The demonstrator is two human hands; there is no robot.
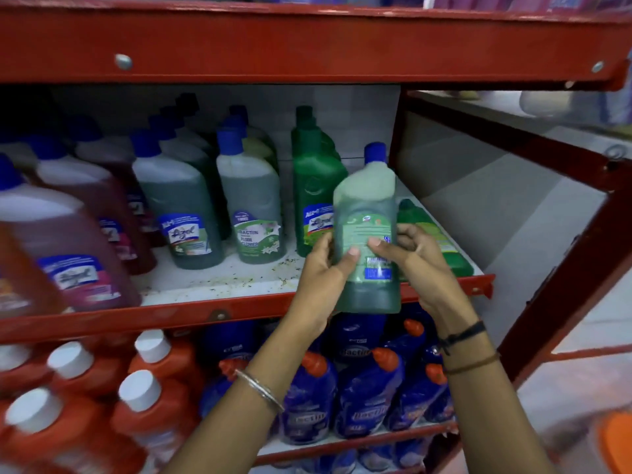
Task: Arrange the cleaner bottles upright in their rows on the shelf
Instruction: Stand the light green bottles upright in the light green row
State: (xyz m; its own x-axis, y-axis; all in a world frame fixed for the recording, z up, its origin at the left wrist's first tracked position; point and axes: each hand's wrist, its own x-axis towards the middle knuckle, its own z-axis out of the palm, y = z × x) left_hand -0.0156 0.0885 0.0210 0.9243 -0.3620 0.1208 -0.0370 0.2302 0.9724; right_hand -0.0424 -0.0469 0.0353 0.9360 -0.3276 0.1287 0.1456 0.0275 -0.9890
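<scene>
Together, left hand and right hand clasp an upright green bottle.

Silver bangle; dark wrist threads.

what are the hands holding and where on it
Both the left hand and right hand grip one green cleaner bottle by its labelled lower body, upright.

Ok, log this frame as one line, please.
both hands: left hand, right hand | hold: green cleaner bottle upright | location: front of middle shelf
</scene>
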